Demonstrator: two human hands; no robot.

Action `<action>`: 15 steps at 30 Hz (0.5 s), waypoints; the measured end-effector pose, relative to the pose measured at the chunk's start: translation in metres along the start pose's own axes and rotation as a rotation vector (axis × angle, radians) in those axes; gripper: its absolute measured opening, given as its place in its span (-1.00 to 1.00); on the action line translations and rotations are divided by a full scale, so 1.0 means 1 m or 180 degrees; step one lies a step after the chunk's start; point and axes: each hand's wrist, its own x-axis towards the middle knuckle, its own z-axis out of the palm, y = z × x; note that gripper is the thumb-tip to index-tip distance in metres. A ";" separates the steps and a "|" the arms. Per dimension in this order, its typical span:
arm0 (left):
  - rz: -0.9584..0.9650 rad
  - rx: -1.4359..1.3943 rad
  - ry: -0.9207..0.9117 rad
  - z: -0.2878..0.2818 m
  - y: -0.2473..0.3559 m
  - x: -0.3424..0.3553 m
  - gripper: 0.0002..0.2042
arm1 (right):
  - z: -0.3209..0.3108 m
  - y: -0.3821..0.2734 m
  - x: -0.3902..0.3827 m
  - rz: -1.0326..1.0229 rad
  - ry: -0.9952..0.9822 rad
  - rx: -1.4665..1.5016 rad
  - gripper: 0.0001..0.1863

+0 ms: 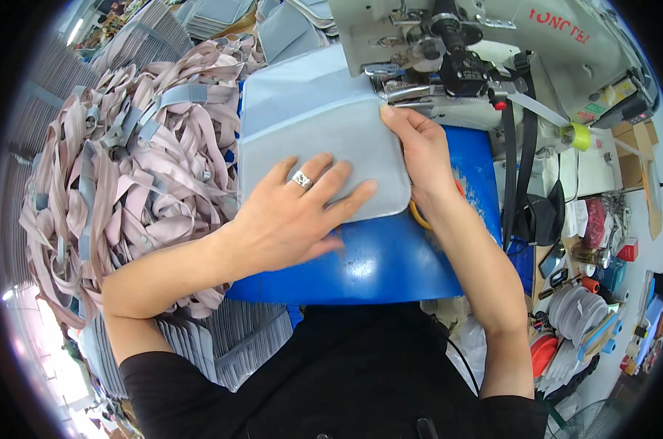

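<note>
Cloth (331,132), one grey piece, lies on one blue table (368,256) beside one sewing machine (525,40), your left hand (295,212) spread over it, your right hand (423,150) apart, pinching its right edge, uncountable straps (134,197) crowding its left, the table bare toward you.

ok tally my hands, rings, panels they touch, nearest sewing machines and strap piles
Bare left hand, bare right hand: 2
Silver metal ring: 1
Flat grey fabric panel: 1
Off-white sewing machine: 1
Tangled pink fabric strap pile: 1
Total: 6
</note>
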 end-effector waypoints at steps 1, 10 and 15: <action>0.0083 0.0476 0.0336 0.014 -0.001 0.003 -0.20 | -0.002 0.001 -0.001 0.0034 -0.0086 0.0233 -0.72; -0.0021 0.0619 -0.0111 -0.011 -0.010 0.001 -0.28 | -0.016 0.010 -0.071 -0.0628 -0.0462 -0.0712 -0.66; 0.0144 0.0714 -0.0317 -0.025 -0.026 0.022 -0.28 | -0.015 0.010 -0.049 -0.0599 -0.0484 -0.0402 -0.65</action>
